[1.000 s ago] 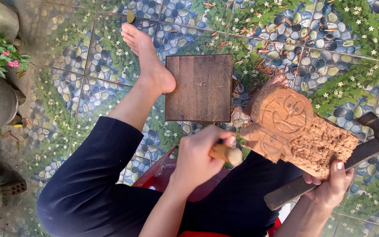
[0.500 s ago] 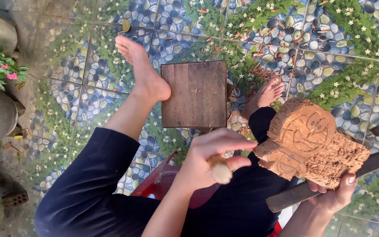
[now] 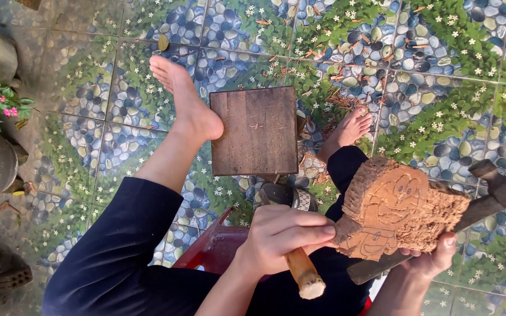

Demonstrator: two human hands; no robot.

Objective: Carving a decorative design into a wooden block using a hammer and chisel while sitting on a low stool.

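1. Two hands carried the work: our right hand (image 3: 431,260) held the carved wood block (image 3: 399,213) up over our right knee, fingers curled under it and also around the shaft of a claw hammer (image 3: 502,193).
2. Half a second earlier our left hand (image 3: 279,237) sat lower with fingers loosening; it had since closed firmly round the wooden tool handle (image 3: 304,274) and come up against the block's left edge.
3. Carving seemed set to resume.
4. Beyond, the dark wooden stool (image 3: 256,131) stood on the pebble-patterned floor tiles (image 3: 89,140) between our bare feet, unmoved.
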